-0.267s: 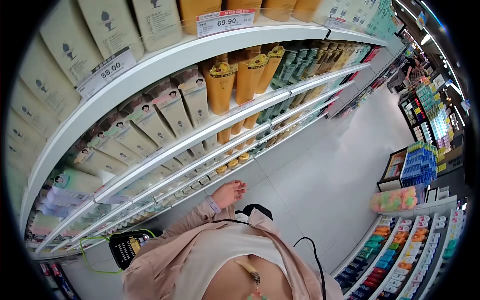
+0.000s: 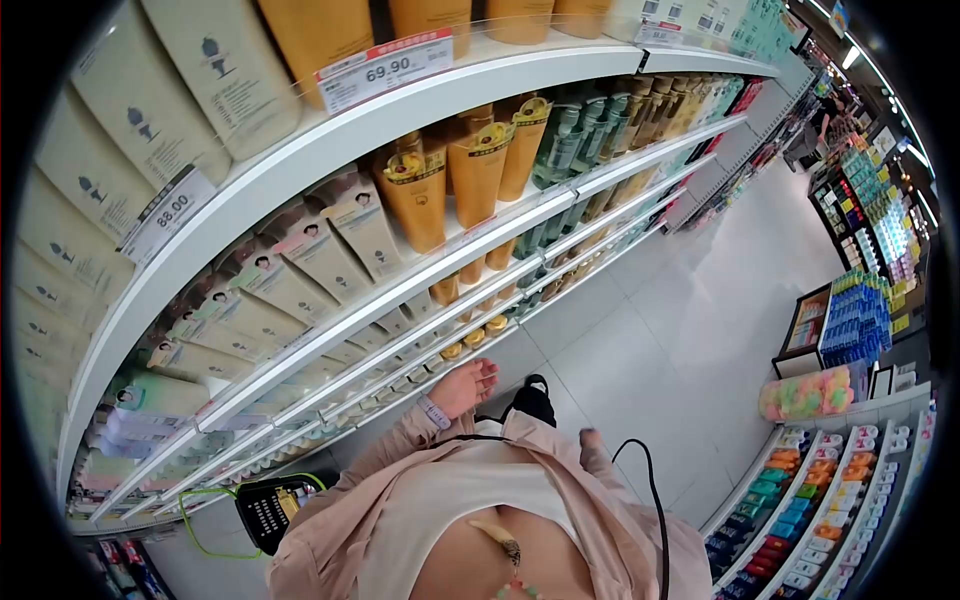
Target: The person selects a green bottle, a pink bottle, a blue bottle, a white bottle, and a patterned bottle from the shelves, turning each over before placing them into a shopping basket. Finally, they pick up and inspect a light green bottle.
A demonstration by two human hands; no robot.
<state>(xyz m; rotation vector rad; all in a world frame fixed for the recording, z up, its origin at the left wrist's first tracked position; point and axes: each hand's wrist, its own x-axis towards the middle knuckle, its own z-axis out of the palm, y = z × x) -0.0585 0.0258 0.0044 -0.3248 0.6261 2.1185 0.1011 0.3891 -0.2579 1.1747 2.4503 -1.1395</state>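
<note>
My left hand (image 2: 463, 390) is held out in front of my body, its fingers loosely bent and apart, with nothing in them. A pale band (image 2: 434, 412) circles that wrist. The hand is near the lower shelves, where gold-capped bottles (image 2: 473, 335) stand, and I see no contact. Only a small, dark part of my right hand (image 2: 590, 438) shows beside my open pink jacket (image 2: 390, 455); its fingers cannot be made out. A black basket (image 2: 268, 515) with a green handle is behind my left arm.
Long white shelving (image 2: 330, 135) on the left carries cream cartons (image 2: 285, 290), orange bottles (image 2: 415, 205) and price tags (image 2: 385, 70). Curved shelves (image 2: 800, 510) of small coloured packs stand at the right. A person (image 2: 825, 120) is far down the tiled aisle (image 2: 660, 330).
The view has moved forward along the shelving, so nearby products slide left and down. My right hand and a dark shoe have come into sight. My left hand stays in front of me.
</note>
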